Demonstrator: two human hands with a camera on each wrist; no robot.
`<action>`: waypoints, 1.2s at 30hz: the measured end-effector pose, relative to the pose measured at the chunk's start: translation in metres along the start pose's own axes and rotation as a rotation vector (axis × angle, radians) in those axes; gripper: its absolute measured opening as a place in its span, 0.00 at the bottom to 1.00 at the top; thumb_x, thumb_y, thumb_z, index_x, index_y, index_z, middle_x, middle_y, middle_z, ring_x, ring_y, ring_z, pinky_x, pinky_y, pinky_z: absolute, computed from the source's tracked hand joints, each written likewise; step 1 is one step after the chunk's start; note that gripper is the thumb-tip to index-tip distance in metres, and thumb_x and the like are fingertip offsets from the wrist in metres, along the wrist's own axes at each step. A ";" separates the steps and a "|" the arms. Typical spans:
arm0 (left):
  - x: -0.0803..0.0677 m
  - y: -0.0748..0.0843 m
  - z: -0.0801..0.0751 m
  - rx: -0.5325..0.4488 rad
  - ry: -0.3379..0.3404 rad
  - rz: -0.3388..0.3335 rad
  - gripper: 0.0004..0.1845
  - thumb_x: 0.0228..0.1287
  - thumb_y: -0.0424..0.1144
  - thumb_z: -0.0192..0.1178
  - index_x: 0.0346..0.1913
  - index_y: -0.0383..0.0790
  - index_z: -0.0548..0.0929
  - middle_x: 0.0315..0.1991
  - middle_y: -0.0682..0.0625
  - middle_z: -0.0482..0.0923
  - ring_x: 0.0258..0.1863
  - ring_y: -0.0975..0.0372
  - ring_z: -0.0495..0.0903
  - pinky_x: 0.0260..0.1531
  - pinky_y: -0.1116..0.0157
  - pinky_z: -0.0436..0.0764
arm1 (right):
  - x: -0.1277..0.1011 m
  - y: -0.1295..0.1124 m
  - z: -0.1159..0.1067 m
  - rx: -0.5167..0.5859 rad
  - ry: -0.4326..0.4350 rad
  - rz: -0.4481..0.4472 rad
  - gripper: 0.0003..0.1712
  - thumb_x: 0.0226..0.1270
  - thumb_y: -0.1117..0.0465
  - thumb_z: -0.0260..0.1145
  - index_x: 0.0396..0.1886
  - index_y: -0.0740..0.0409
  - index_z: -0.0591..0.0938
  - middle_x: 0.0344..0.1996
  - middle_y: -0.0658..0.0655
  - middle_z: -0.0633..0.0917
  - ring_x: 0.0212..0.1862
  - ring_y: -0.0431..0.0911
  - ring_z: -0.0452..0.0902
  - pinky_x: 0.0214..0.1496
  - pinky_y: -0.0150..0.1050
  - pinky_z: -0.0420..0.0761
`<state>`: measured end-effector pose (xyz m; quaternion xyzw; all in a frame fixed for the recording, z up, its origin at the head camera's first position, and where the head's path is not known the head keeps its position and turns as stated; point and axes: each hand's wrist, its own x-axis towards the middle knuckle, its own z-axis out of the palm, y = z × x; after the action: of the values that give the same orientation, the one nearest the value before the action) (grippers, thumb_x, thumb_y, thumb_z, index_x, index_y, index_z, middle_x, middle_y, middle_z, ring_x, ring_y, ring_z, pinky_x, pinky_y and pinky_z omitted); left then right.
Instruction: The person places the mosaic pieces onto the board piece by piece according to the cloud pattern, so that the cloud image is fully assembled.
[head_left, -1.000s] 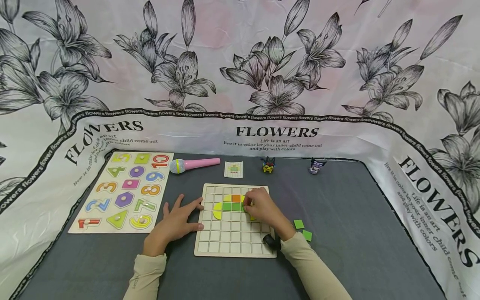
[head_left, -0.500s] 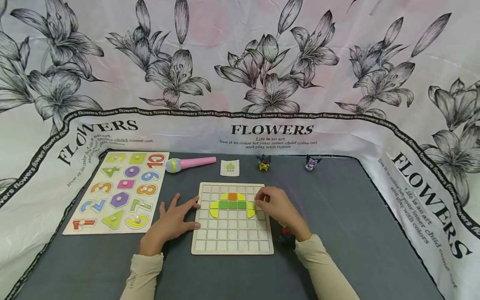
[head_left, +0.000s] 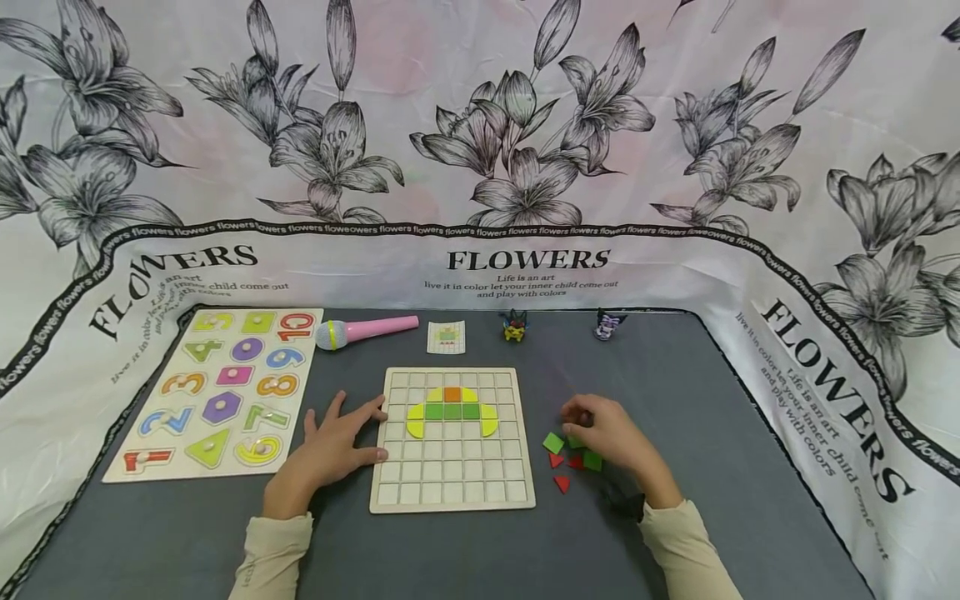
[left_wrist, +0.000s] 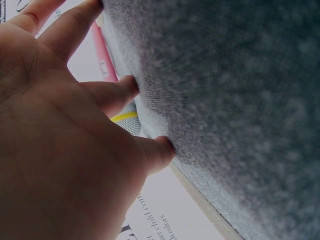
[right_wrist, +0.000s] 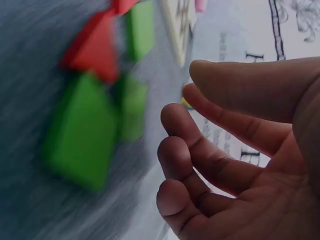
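Fingers loosely curled, right hand hovers over green and red tiles; left hand flat beside grid board

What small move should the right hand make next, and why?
Probably close its fingers on one green square: the right hand hovers over the loose pieces beside the grid board, holding nothing, while the left hand steadies the board's edge.

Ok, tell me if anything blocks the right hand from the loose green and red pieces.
Nothing visible does. The right hand hovers right over the loose pieces on the gray mat, fingers curled but holding nothing, and no other thing lies between them.
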<state>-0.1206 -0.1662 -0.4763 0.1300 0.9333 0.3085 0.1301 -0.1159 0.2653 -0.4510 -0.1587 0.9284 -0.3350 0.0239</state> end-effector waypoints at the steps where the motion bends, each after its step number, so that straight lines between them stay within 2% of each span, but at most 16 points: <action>1: 0.000 0.001 0.000 -0.003 0.000 0.001 0.40 0.66 0.44 0.77 0.78 0.42 0.72 0.74 0.38 0.74 0.82 0.30 0.41 0.70 0.23 0.31 | -0.004 0.003 -0.001 0.005 -0.010 0.009 0.06 0.71 0.69 0.72 0.45 0.64 0.88 0.39 0.53 0.86 0.38 0.45 0.78 0.41 0.45 0.81; 6: 0.000 0.003 -0.001 -0.003 0.001 0.008 0.40 0.66 0.44 0.77 0.78 0.41 0.73 0.74 0.38 0.74 0.82 0.30 0.41 0.69 0.23 0.31 | -0.018 0.017 -0.005 0.040 -0.035 0.054 0.09 0.72 0.67 0.73 0.49 0.63 0.88 0.43 0.54 0.86 0.41 0.45 0.79 0.43 0.45 0.82; 10: -0.001 0.001 -0.001 -0.002 0.002 0.011 0.39 0.66 0.44 0.76 0.78 0.42 0.73 0.74 0.39 0.74 0.82 0.30 0.41 0.69 0.22 0.31 | -0.023 0.024 -0.002 0.044 -0.034 0.032 0.11 0.70 0.68 0.74 0.50 0.62 0.88 0.45 0.53 0.84 0.44 0.47 0.78 0.47 0.45 0.81; 14: -0.001 0.001 0.000 -0.002 0.003 0.015 0.39 0.67 0.44 0.76 0.78 0.42 0.74 0.74 0.39 0.74 0.82 0.30 0.41 0.69 0.22 0.31 | -0.023 0.029 -0.001 0.039 -0.036 -0.002 0.12 0.69 0.68 0.75 0.50 0.63 0.88 0.43 0.53 0.83 0.44 0.48 0.77 0.46 0.45 0.80; 19: 0.000 0.000 0.001 0.005 -0.003 0.006 0.40 0.66 0.45 0.77 0.78 0.42 0.73 0.75 0.38 0.73 0.82 0.30 0.41 0.69 0.23 0.31 | -0.021 0.029 0.001 0.031 -0.028 0.024 0.10 0.68 0.69 0.76 0.46 0.60 0.85 0.40 0.52 0.81 0.41 0.46 0.76 0.43 0.45 0.79; 25: 0.000 0.001 -0.001 -0.003 -0.011 -0.003 0.41 0.66 0.44 0.77 0.79 0.42 0.72 0.74 0.38 0.73 0.82 0.30 0.41 0.69 0.23 0.30 | -0.022 0.026 0.006 0.038 0.038 0.079 0.09 0.68 0.72 0.74 0.41 0.58 0.83 0.35 0.50 0.84 0.37 0.44 0.79 0.38 0.41 0.80; 29: 0.000 0.000 0.000 0.005 -0.003 0.009 0.40 0.66 0.44 0.77 0.78 0.41 0.73 0.74 0.37 0.74 0.82 0.29 0.41 0.69 0.22 0.31 | -0.018 0.018 0.007 0.051 0.072 0.096 0.07 0.69 0.71 0.73 0.41 0.58 0.85 0.38 0.50 0.87 0.40 0.46 0.83 0.42 0.44 0.84; 36: 0.001 0.000 0.000 0.009 0.000 0.009 0.39 0.67 0.44 0.76 0.78 0.42 0.74 0.76 0.37 0.72 0.82 0.30 0.41 0.69 0.22 0.31 | -0.001 -0.003 0.015 0.090 0.043 0.043 0.05 0.73 0.70 0.71 0.43 0.57 0.86 0.39 0.51 0.88 0.41 0.46 0.85 0.44 0.45 0.85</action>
<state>-0.1217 -0.1660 -0.4763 0.1347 0.9341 0.3046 0.1284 -0.1116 0.2541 -0.4609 -0.1304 0.9160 -0.3790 0.0180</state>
